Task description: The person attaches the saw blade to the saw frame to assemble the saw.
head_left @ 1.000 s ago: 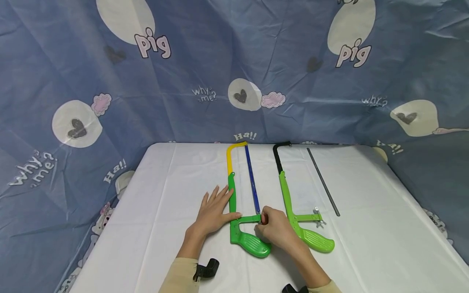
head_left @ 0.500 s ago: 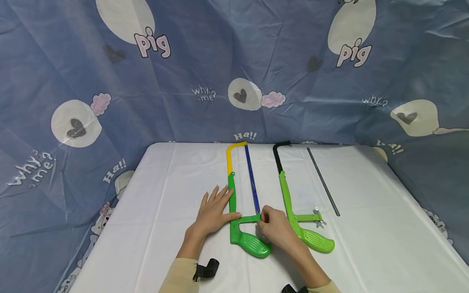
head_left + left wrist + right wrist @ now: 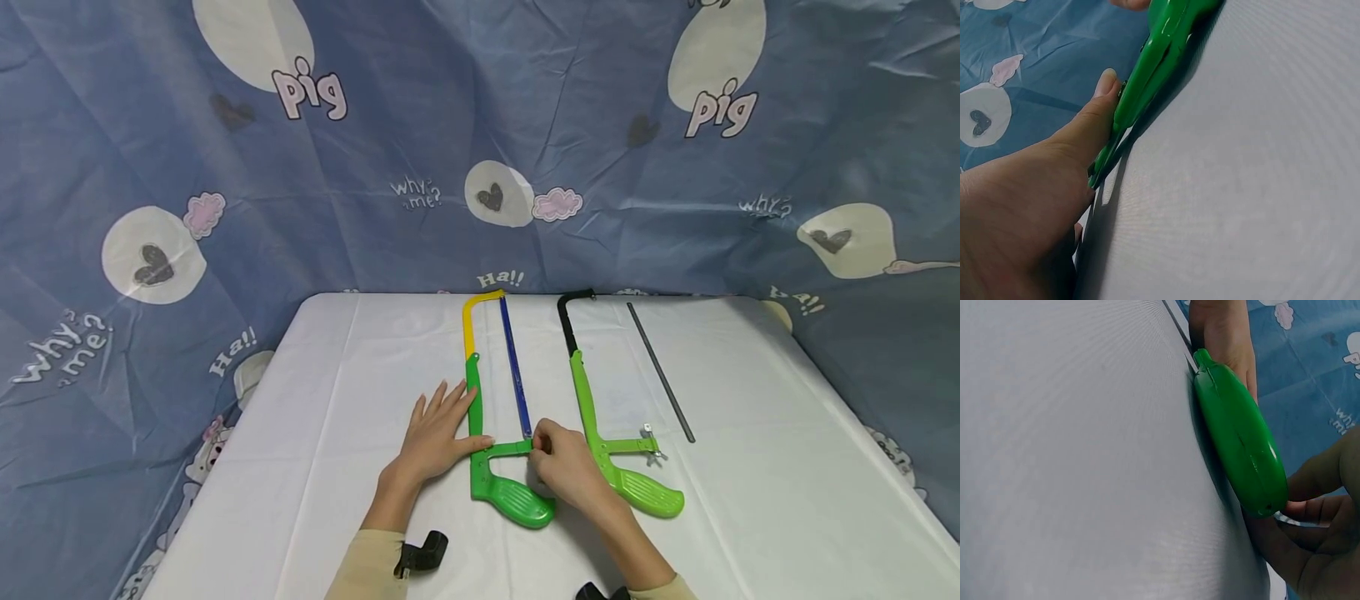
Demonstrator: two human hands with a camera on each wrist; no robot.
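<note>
A hacksaw with a green handle [image 3: 519, 502], a yellow front bow [image 3: 469, 325] and a blue blade [image 3: 514, 367] lies on the white table. My left hand [image 3: 435, 437] lies spread over the green frame, its thumb near the short crossbar [image 3: 510, 448]. In the left wrist view that thumb [image 3: 1088, 122] presses along the frame's edge. At the crossbar's right end, just below the blade, my right hand [image 3: 566, 468] pinches the wing nut with curled fingers, which mostly hide it. The right wrist view has the green handle [image 3: 1244, 440] in front of those fingers.
Right of my right hand lies a second hacksaw, with a lime-green handle [image 3: 648, 493] and a black front bow [image 3: 568, 321], without a blade in it. A loose grey blade [image 3: 660, 371] lies farther right. A blue printed cloth [image 3: 420, 242] hangs behind the table [image 3: 367, 358].
My right thumb and fingers have shifted slightly at the crossbar's end. The left hand and both hacksaws have stayed in place.
</note>
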